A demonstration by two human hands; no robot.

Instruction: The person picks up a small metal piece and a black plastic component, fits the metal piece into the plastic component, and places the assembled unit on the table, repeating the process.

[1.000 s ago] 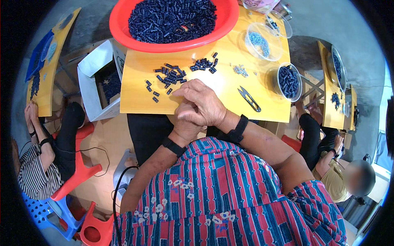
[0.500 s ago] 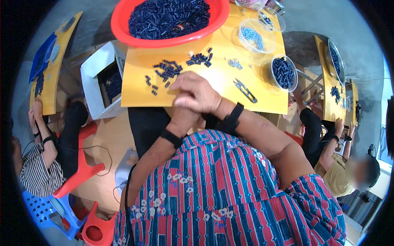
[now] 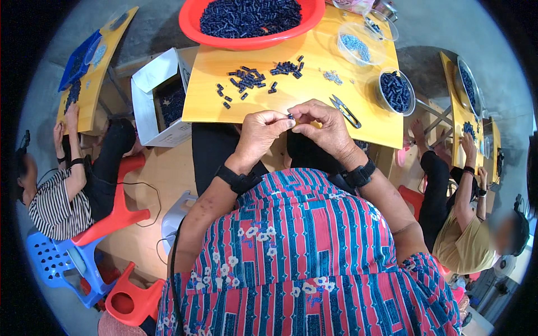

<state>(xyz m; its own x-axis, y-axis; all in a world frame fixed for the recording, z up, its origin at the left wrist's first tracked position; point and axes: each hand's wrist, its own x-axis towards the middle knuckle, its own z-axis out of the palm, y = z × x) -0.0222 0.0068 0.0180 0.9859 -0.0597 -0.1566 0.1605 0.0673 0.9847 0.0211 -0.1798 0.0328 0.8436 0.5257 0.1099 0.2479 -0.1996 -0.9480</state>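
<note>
My left hand is closed, thumb and forefinger pinching a small dark blue plastic piece just beyond the table's near edge. From the other side my right hand meets it, fingers curled in with their tips at the piece; anything tiny between those tips is too small to make out. Loose dark blue pieces lie on the yellow table in two piles, a larger one and a smaller one. To their right is a scatter of tiny pale parts. Black thread snips rest near my right hand.
A red basin of dark pieces stands at the far edge of the yellow table. Clear tubs hold pale parts and dark pieces. A white carton sits left. Co-workers sit at tables on both sides.
My hands were crossed, the right over the left, by the larger pile. They have drawn apart and now meet fingertip to fingertip, with a dark piece showing. The view has shifted slightly.
</note>
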